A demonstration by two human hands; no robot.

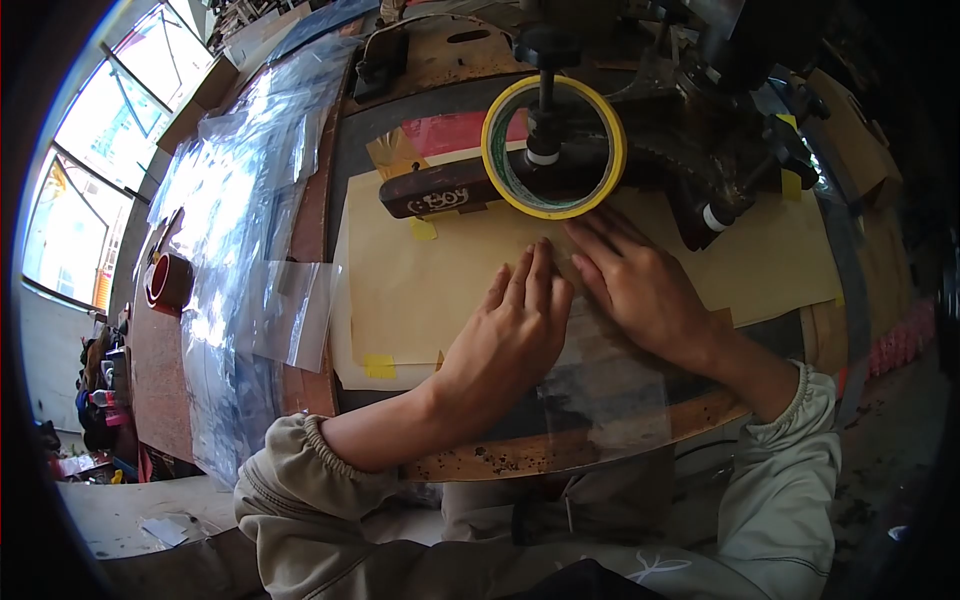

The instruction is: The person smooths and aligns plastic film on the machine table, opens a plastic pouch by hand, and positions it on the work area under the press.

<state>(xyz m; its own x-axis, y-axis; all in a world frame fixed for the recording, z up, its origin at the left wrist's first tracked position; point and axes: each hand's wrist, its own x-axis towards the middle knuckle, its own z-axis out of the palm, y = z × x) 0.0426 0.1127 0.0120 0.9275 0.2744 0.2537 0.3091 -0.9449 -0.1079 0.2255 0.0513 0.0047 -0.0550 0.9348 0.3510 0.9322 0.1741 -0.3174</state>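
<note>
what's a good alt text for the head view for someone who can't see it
A person's bare left hand and right hand are palms down over a tan sheet on a workbench. Just beyond them are a yellow tape roll and a dark machine arm; clear plastic lies spread at the left.

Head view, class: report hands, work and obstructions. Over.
Left hand, right hand open, over tan paper.
Clear plastic between them.
Possible obstruction: yellow tape roll and dark machine arm, just beyond.
</note>
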